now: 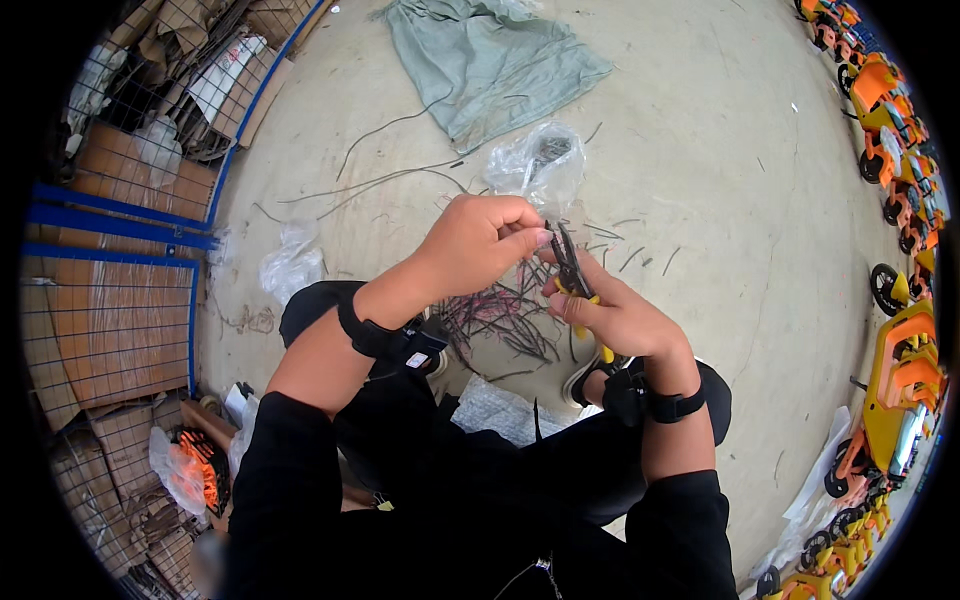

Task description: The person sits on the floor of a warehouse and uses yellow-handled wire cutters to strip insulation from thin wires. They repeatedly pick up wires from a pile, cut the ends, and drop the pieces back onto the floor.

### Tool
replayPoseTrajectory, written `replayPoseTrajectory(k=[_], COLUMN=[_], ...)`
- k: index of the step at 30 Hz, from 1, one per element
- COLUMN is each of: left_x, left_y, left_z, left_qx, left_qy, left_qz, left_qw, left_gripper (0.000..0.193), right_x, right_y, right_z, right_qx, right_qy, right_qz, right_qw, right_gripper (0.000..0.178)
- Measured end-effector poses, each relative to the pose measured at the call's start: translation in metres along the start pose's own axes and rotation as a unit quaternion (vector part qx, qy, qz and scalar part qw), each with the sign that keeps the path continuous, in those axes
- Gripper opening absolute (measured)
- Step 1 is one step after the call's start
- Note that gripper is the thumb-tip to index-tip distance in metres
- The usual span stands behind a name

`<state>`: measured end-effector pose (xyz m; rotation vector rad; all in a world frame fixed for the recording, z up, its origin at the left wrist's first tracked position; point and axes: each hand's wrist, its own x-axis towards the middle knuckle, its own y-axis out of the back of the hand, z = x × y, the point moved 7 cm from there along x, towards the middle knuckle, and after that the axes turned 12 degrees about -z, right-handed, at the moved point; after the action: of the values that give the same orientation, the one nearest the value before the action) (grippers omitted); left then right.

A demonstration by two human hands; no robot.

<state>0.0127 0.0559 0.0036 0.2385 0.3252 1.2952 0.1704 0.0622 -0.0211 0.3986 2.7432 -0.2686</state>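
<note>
My right hand (pixel 625 312) is closed around yellow-handled pliers (pixel 570 270), their dark jaws pointing up and away from me. My left hand (pixel 485 240) pinches a thin black wire (pixel 547 225) right beside the jaws; most of it is hidden by the fingers. Whether the jaws touch the wire I cannot tell. Below both hands, on the floor between my feet, lies a loose heap of cut black and reddish wires (pixel 500 325). Just beyond the hands sits a clear plastic bag (pixel 535 165) with dark pieces inside. Long dark wires (pixel 385 178) stretch across the floor behind my left hand.
A grey-green cloth sack (pixel 490 65) lies flat at the far side. Blue-framed mesh cages (pixel 120 330) with cardboard stand on the left. Rows of orange and yellow toy-like bikes (pixel 900 370) line the right. Bubble wrap (pixel 505 410) and a crumpled clear bag (pixel 292 262) rest near my legs.
</note>
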Motion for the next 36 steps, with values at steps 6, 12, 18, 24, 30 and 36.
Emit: replayPoseTrajectory(k=[6,12,18,24,30,36], left_x=[0.001,-0.003,0.0,0.003,0.005,0.012], left_y=[-0.005,-0.007,0.006,0.03,0.024,-0.002], left_z=[0.01,0.001,-0.022,-0.026,-0.033,-0.029], left_qx=[0.095,0.125,-0.136,-0.249,-0.379,-0.49], left_qy=[-0.046,-0.04,0.087,0.07,0.052,0.044], left_qz=[0.021,0.01,0.019,0.044,0.006,-0.046], left_qw=[0.994,0.991,0.987,0.965,0.924,0.869], left_gripper=[0.009,0.014,0.019,0.023,0.022,0.02], right_x=[0.0,0.0,0.0,-0.021,-0.045,-0.009], right_y=[-0.001,0.01,0.011,0.036,0.086,0.045], right_z=[0.008,0.026,0.029,0.006,0.001,-0.004], right_qx=[0.014,-0.155,-0.12,0.045,0.162,0.21], right_qy=[-0.005,-0.09,-0.101,-0.04,0.102,0.263], right_qz=[-0.014,0.031,0.022,0.103,0.307,0.209], right_qw=[1.0,0.983,0.987,0.993,0.932,0.918], right_gripper=[0.068,0.073,0.071,0.048,0.023,0.012])
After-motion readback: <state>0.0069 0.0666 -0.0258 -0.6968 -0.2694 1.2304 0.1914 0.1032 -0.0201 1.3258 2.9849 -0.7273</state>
